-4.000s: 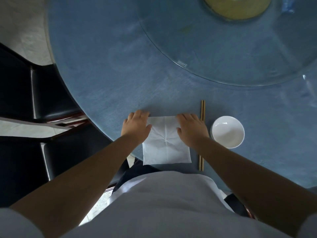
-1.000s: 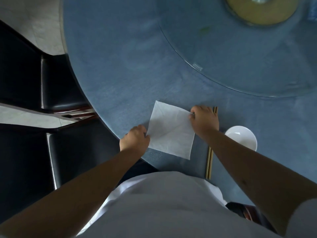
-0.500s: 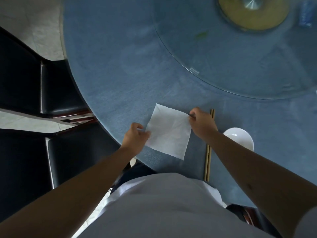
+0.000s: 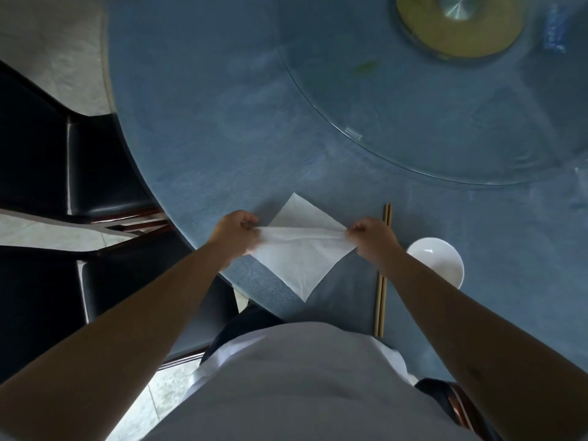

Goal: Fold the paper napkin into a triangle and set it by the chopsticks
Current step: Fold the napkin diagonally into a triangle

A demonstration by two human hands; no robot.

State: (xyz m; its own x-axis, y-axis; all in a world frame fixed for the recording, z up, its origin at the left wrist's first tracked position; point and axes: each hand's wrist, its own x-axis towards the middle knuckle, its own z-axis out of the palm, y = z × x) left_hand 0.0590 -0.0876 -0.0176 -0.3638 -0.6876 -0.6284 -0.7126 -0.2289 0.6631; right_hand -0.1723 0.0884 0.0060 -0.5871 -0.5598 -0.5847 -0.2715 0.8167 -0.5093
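A white paper napkin (image 4: 300, 256) lies turned like a diamond near the front edge of the round blue table (image 4: 203, 148). My left hand (image 4: 237, 232) pinches its left corner and my right hand (image 4: 370, 235) pinches its right corner. Both corners are lifted and the paper is pulled taut along the diagonal between them, with a crease rising there. The far tip and the near tip still rest on the table. A pair of wooden chopsticks (image 4: 381, 275) lies just right of the napkin, partly under my right wrist.
A small white bowl (image 4: 436, 264) stands right of the chopsticks. A glass turntable (image 4: 413, 128) with a brass hub (image 4: 458, 23) covers the table's far part. Two black chairs (image 4: 105, 173) stand at the left edge.
Four seconds ago the napkin lay square under both flat hands. It has since been turned to a diamond, and both hands now lift its side corners off the table.
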